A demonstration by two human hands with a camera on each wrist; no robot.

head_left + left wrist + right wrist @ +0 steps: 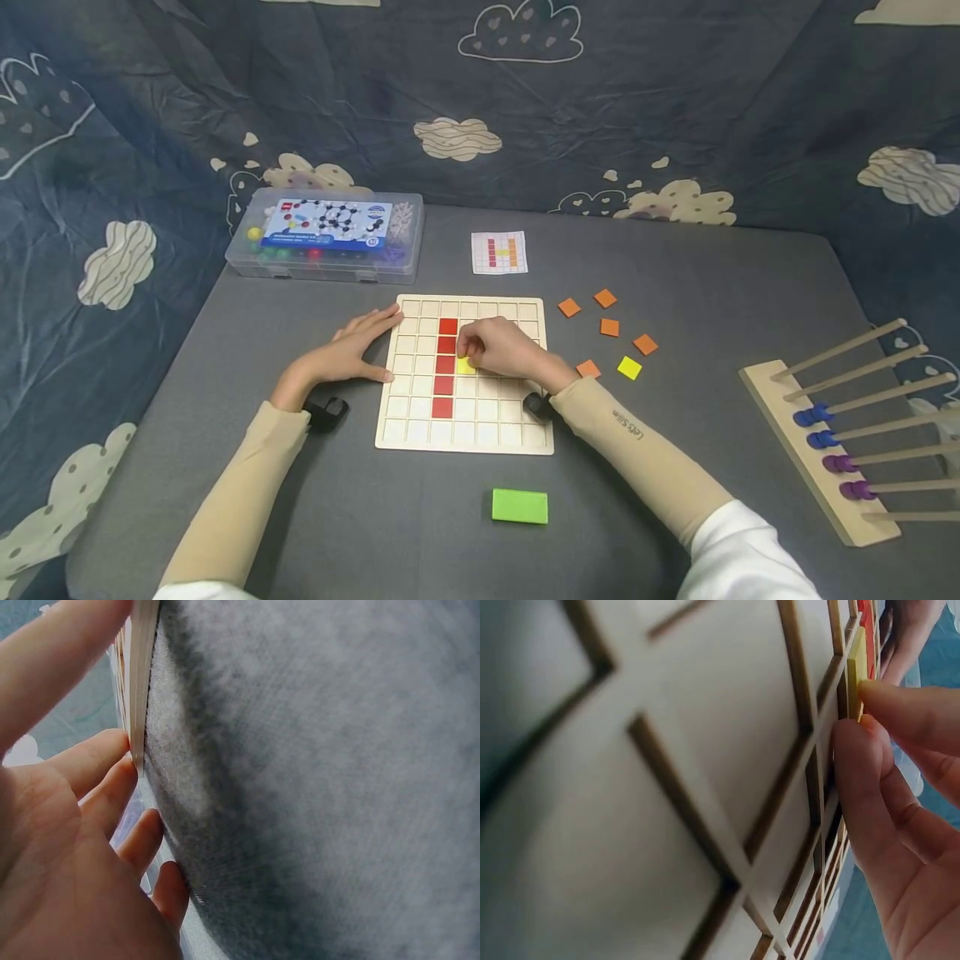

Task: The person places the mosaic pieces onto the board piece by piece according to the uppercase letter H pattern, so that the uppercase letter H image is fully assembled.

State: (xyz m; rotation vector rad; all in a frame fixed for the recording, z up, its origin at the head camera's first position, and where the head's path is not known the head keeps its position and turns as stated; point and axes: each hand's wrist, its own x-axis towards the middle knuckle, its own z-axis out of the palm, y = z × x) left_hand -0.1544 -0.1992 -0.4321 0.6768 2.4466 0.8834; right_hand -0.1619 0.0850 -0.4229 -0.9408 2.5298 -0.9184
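A wooden grid board [465, 443] lies on the table, with a column of red square tiles [444, 386] set in its cells. My right hand [498, 346] is over the middle of the board. Its thumb and fingertips pinch a yellow square tile [856, 671], which stands slightly tilted at a cell beside the red column. In the head view that yellow tile is partly covered by the fingers. My left hand [345, 354] has its fingers spread, and their tips touch the board's left edge [137, 690]. Nothing is held in it.
Several orange tiles [610, 327] and one yellow tile [629, 367] lie right of the board. Behind it is a pattern card [499, 253]. A clear plastic case [322, 237] stands back left, a green block [520, 506] in front, a pegged wooden rack [821, 454] at right.
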